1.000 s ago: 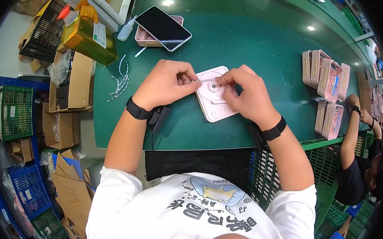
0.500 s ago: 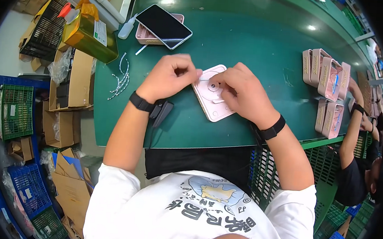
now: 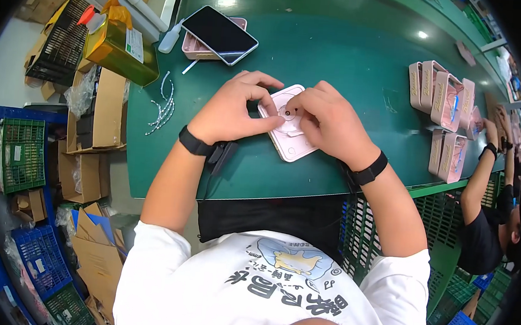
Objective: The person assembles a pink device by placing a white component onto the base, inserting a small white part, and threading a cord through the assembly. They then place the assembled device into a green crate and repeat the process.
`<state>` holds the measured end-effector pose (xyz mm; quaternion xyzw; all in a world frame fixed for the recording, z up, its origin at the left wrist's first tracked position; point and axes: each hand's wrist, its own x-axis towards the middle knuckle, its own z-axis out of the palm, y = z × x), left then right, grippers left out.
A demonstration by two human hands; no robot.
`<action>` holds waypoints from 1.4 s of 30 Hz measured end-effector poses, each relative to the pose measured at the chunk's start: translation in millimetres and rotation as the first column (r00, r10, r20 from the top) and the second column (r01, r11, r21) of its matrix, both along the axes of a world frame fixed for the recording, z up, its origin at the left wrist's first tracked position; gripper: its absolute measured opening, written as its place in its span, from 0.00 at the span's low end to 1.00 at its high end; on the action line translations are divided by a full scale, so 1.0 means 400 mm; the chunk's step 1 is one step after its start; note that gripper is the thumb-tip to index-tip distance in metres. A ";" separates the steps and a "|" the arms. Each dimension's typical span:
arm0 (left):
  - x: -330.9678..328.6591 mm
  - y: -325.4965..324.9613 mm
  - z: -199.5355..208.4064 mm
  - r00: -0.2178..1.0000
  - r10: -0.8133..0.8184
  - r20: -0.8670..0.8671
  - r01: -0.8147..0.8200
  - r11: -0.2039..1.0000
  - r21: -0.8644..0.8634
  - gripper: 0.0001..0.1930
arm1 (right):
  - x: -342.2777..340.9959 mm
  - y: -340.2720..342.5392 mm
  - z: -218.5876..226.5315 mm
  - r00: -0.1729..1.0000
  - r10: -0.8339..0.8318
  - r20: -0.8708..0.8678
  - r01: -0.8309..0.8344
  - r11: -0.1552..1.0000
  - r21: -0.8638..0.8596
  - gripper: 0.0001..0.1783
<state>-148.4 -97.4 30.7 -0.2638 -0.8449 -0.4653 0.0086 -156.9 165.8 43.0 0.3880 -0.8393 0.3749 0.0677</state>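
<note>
Left hand (image 3: 238, 109) and right hand (image 3: 335, 123), in close together!
Left thumb stretched toward the other hand, fingers arched just beyond it; right fingers curled inward; left forearm (image 3: 176, 178) and right forearm (image 3: 393, 205) angling outward behind the hands.

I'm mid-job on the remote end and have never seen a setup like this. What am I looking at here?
There's no machine: these are a person's bare hands, seen from above by a wide fisheye camera on their head, so straight edges bend.

The left hand and right hand are at a pink, round-cornered panel on a green table. Their fingers hide whether they pinch anything small.

Farther off, a phone lies on a pink frame, beside a small bottle. Pale strands lie to the left; more pink frames stand to the right.
</note>
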 end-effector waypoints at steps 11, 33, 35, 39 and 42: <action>0.017 -0.012 0.009 0.998 0.014 0.059 -0.015 1.000 0.017 0.08 | -0.002 -0.002 -0.001 0.997 0.013 0.083 -0.012 1.000 -0.016 0.20; -0.001 -0.006 0.021 0.987 -0.009 0.157 0.031 0.989 -0.142 0.07 | -0.018 -0.024 -0.074 0.994 -0.034 -0.103 0.036 0.999 0.026 0.07; -0.004 -0.024 0.004 0.952 -0.040 0.302 0.076 0.991 -0.106 0.07 | -0.023 -0.035 -0.077 0.998 -0.031 -0.061 0.035 0.998 0.060 0.08; -0.044 -0.142 -0.046 0.914 -0.168 0.369 0.220 0.970 -0.102 0.39 | -0.021 -0.057 -0.078 0.998 -0.042 -0.053 0.045 0.997 0.065 0.08; -0.051 -0.134 -0.076 0.926 -0.028 0.376 0.025 1.000 0.011 0.18 | -0.012 -0.080 -0.085 0.996 -0.059 -0.072 0.060 0.998 0.020 0.09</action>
